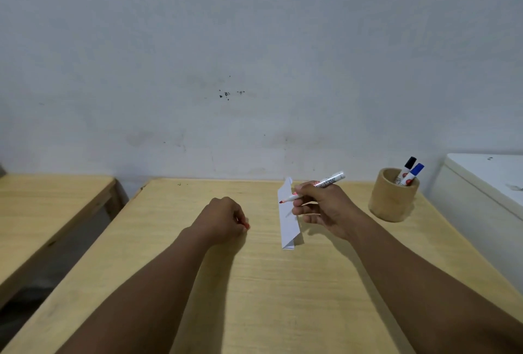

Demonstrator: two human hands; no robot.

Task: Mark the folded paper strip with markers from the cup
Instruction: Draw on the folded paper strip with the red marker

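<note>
A white folded paper strip [288, 220] lies lengthwise on the wooden table [254, 283], right of centre. My right hand [325, 209] holds an uncapped red marker [331, 179] just above the strip, its red tip pointing left over the paper's left edge. My left hand [223, 219] rests closed on the table to the left of the strip, with a bit of red, the marker's cap [246, 225], showing at its fingers. A round wooden cup [392, 201] at the right holds a black-capped marker [409, 162] and a blue-capped marker [416, 169].
A grey wall rises right behind the table's far edge. A second wooden table [42, 212] stands to the left across a dark gap. A white cabinet [486, 192] sits close beside the cup at the right.
</note>
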